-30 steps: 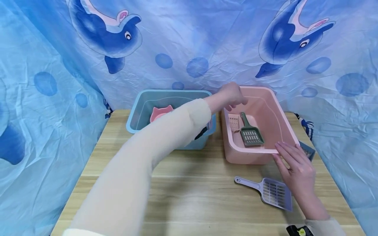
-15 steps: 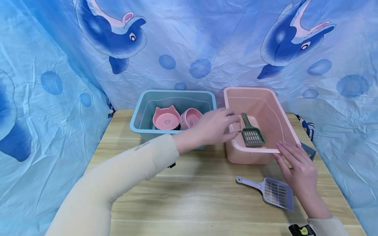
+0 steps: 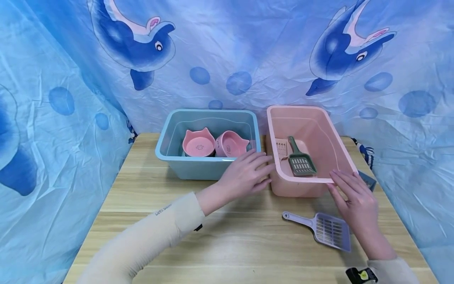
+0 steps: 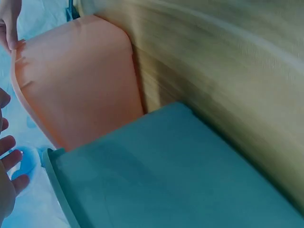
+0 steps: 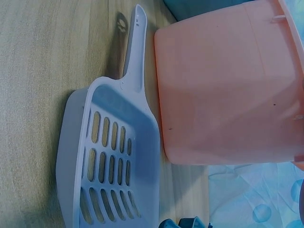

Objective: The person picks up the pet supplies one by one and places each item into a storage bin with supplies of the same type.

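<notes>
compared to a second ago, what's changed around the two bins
The left hand has moved from over the pink bin toward the person and leftward, to beside the near right corner of the blue bin. The right hand stays on the pink bin's near right corner; the purple litter scoop and green litter scoop lie as before.

Blue-grey object (image 3: pixel 368 181) partly hidden behind pink bin (image 3: pixel 301 189).
</notes>
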`<state>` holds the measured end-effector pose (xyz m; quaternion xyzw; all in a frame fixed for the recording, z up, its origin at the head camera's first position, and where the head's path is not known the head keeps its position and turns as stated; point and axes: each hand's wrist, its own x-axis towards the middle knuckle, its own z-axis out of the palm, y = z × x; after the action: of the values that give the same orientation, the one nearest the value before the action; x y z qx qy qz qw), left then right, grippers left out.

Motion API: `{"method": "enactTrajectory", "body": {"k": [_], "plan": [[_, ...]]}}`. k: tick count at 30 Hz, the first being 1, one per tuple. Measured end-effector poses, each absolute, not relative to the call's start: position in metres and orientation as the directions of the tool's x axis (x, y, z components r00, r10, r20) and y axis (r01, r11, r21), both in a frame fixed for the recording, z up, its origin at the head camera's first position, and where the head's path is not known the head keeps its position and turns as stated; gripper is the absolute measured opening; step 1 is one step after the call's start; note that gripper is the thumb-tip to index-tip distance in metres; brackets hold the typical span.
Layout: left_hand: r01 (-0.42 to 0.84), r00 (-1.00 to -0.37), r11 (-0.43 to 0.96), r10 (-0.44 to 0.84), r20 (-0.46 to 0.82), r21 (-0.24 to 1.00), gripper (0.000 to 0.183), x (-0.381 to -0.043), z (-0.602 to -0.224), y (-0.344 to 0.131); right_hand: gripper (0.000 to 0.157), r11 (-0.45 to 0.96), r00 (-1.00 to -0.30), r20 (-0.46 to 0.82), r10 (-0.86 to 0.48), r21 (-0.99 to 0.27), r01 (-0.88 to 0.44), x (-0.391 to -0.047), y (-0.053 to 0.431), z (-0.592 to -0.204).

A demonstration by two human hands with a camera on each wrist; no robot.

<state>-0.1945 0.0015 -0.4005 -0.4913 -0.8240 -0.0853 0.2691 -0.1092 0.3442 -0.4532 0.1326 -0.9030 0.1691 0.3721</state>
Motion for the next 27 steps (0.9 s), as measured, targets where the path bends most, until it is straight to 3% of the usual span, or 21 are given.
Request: {"method": "enactTrajectory", "body": {"k": [4,8,15,22,27], "plan": [[0.837,-0.357,0.519,0.757,0.546,-0.172,0.042,-0.193,-0.408,-0.005,0.057,0.908,-0.680,0.725,-0.111,-0.204,-0.365,-0.109,0.344,-0.454],[0.790,-0.383,0.580,0.719,0.580,-0.198,0.040,-0.196,-0.421,-0.018,0.057,0.913,-0.707,0.698,-0.117,-0.204,-0.352,-0.109,0.344,-0.454],[0.731,-0.438,0.666,0.626,0.645,-0.149,0.042,-0.200,-0.440,-0.037,0.062,0.917,-0.720,0.685,-0.115,-0.206,-0.342,-0.109,0.345,-0.456],[0.671,-0.498,0.739,0.513,0.700,-0.064,0.040,-0.200,-0.448,-0.046,0.051,0.915,-0.713,0.690,-0.120,-0.202,-0.349,-0.108,0.345,-0.457],[0.615,-0.521,0.786,0.462,0.717,-0.059,0.045,-0.196,-0.453,-0.057,0.052,0.917,-0.708,0.696,-0.125,-0.192,-0.350,-0.107,0.347,-0.457]]}}
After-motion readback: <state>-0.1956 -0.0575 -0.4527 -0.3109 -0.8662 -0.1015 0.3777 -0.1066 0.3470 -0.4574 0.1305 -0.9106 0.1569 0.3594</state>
